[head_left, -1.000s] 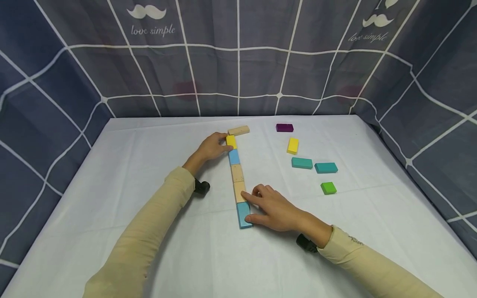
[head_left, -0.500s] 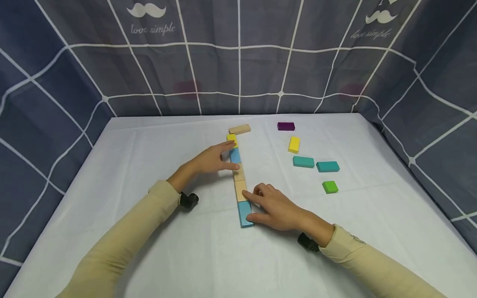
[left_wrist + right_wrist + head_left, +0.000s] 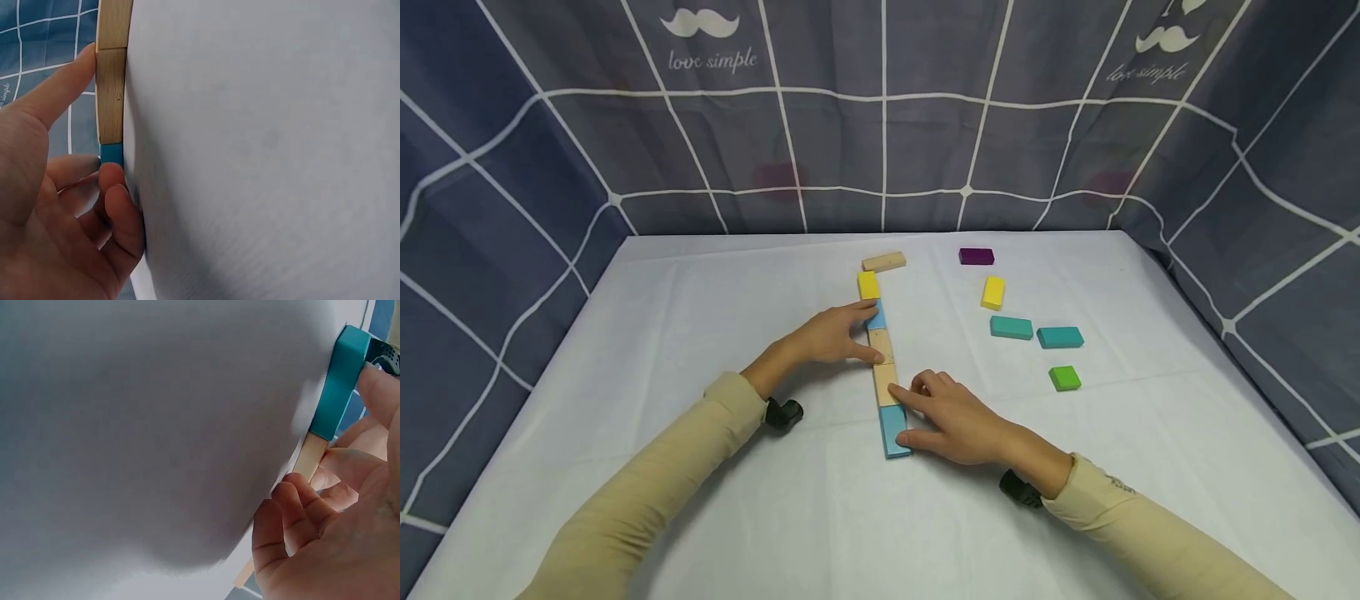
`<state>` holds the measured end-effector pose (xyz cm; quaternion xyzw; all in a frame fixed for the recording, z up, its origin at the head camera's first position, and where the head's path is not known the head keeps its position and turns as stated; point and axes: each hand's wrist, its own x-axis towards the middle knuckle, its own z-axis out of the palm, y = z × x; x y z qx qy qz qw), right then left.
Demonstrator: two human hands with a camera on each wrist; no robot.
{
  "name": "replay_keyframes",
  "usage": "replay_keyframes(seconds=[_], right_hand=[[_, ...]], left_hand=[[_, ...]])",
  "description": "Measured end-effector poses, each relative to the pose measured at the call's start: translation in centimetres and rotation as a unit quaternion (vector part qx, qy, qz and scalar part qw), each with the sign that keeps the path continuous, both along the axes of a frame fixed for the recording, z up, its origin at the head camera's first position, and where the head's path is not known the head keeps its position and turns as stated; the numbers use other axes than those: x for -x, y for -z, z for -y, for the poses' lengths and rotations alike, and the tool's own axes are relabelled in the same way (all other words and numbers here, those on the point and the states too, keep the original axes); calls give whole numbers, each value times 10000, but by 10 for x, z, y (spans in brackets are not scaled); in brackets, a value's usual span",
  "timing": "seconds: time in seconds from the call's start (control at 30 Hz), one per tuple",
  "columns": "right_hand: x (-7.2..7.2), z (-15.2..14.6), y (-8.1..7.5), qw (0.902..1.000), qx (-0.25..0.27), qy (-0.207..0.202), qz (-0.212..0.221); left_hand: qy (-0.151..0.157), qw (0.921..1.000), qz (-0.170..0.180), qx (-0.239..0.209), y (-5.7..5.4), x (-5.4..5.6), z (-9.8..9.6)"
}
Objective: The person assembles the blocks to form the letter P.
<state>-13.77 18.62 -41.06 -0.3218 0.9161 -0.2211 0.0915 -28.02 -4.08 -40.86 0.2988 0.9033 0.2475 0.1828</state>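
Note:
Flat wooden blocks lie end to end in a line on the white cloth. From far to near come a yellow block (image 3: pixel 868 284), a light blue block (image 3: pixel 878 321), two plain wood blocks (image 3: pixel 883 377) and a longer blue block (image 3: pixel 891 425). My left hand (image 3: pixel 829 335) touches the line from the left: thumb on the wood near the joint, index finger at the light blue block. In the left wrist view its other fingers curl loosely beside the line. On the other side, my right hand (image 3: pixel 957 422) rests its thumb on the near blue block (image 3: pixel 344 381) and its index finger on the wood.
A plain wood block (image 3: pixel 884 262) lies at an angle beyond the yellow end. To the right are scattered a purple block (image 3: pixel 977 257), a yellow block (image 3: pixel 992 293), two teal blocks (image 3: pixel 1011 327) and a green one (image 3: pixel 1064 378). A grey checked curtain (image 3: pixel 835 142) surrounds the table.
My left hand has let go of the far yellow block and moved nearer along the line to the light blue and wood blocks. The right hand has stayed in place.

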Motion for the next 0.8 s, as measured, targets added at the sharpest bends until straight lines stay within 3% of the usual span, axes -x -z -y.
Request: replay_keyframes(seconds=[0.23, 0.4, 0.53, 0.8], right_hand=[[6, 1, 0, 9989, 414, 130, 160], [23, -1, -9, 9963, 761, 390, 22], [56, -1, -21, 9933, 899, 698, -199], [147, 4, -28, 9891, 673, 1119, -679]], left_hand=[[-42, 9999, 107, 4, 2, -1, 3], [-32, 9999, 102, 21, 2, -1, 2], [-16, 9999, 98, -14, 2, -1, 2], [48, 10000, 62, -13, 2, 1, 3]])
